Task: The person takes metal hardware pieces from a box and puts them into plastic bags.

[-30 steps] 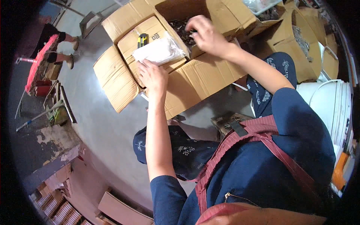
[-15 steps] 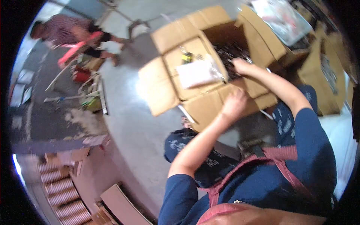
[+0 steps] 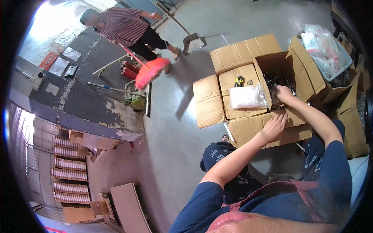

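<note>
An open cardboard box stands in front of me, its flaps spread outward. Dark, shiny small pieces fill its right side; their kind is too small to make out. My right hand reaches down among these pieces, with its fingertips hidden. On the near side of the box, my left hand lies on the cardboard edge, fingers stretched out and holding nothing. Left of the pieces, a smaller carton bears a yellow-and-black utility knife and a clear plastic bag with white contents.
A pale blue plastic crate with clear bags stands at the far right, near another open carton. At the far left, a person holds a red broom beside a dark platform. A long-handled dustpan is behind.
The whole view has shifted, so the box sits farther right. My left hand has settled on the box's near edge; my right stays inside. The person has straightened, broom in hand.
</note>
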